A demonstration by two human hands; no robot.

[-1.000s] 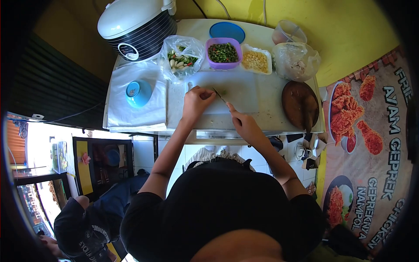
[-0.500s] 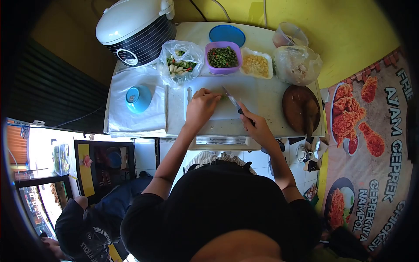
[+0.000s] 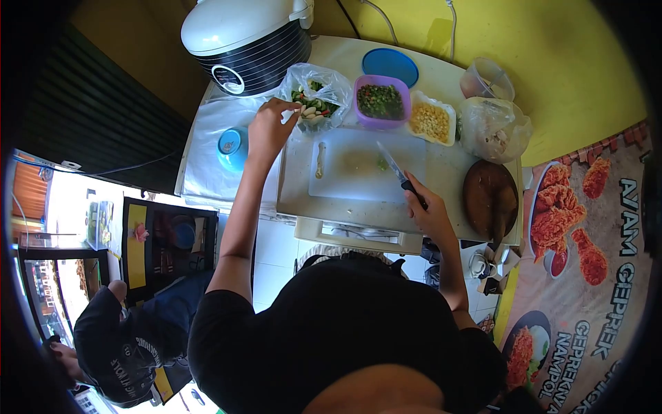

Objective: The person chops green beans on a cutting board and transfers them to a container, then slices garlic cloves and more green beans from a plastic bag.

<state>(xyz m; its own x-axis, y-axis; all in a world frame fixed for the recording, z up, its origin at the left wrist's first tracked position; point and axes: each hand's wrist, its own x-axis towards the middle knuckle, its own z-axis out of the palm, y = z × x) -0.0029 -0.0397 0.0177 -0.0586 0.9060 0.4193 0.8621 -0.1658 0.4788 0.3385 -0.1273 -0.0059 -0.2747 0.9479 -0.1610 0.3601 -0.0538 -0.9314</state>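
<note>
My right hand (image 3: 431,210) grips a knife (image 3: 392,163) by its black handle, the blade slanting up and left over the white cutting board (image 3: 338,183). A small heap of chopped green bits (image 3: 382,163) lies on the board near the blade. My left hand (image 3: 270,131) is at the left rim of a clear plastic bag (image 3: 331,78) with garlic cloves, chillies and green pieces. Its thumb and fingertips are drawn together; what they pinch, if anything, is too small to tell. Behind the board stand a purple tub (image 3: 381,123) of chopped greens and a white tray (image 3: 450,124) of pale chopped pieces.
A blue bowl (image 3: 232,148) sits upside down by my left forearm. At the back are a rice cooker (image 3: 252,55) and a blue lid (image 3: 390,67). A tied plastic bag (image 3: 493,127) and a brown mortar (image 3: 483,193) with pestle stand right. Another person (image 3: 131,345) is at lower left.
My left hand has left the cutting board and moved up and left to the plastic bag. My right hand with the knife has shifted slightly right and down as the view turned.
</note>
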